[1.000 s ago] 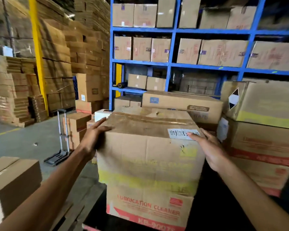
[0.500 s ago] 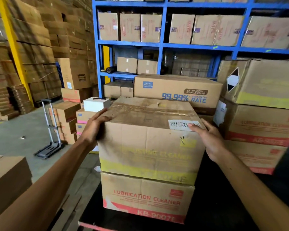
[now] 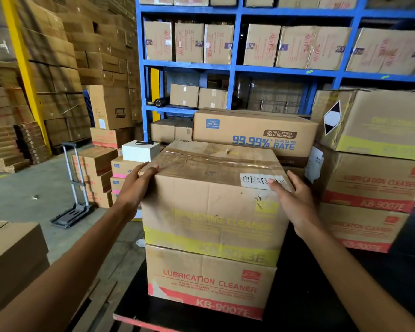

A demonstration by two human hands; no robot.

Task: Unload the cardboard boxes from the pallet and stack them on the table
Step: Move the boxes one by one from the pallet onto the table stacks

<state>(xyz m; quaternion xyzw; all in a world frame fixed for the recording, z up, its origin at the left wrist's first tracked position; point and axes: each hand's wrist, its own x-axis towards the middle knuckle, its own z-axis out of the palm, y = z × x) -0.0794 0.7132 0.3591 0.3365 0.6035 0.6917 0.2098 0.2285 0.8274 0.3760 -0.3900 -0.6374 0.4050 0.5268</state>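
A person's two bare arms reach forward to a worn cardboard box with a yellow band [image 3: 213, 207], which sits squarely on top of a red-banded box marked "Lubrication Cleaner" [image 3: 211, 281]. That lower box rests on a dark bench [image 3: 309, 295]. The left hand [image 3: 135, 185] presses flat against the left side of the yellow-band box, fingers curled over its top edge. The right hand [image 3: 295, 202] is spread open against its right upper corner, fingertips touching a white label [image 3: 256, 181]. Neither hand closes around anything; they clamp the box between the palms, probably to steady or square it on the stack. Behind the yellow-band box lies a long carton printed "99.99% rate" [image 3: 254, 134], and to its right stands another stack of cleaner boxes [image 3: 371, 183]. Behind all of this rise blue shelves [image 3: 233, 70] full of cartons. A folding hand trolley [image 3: 73, 188] stands on the floor to the left.
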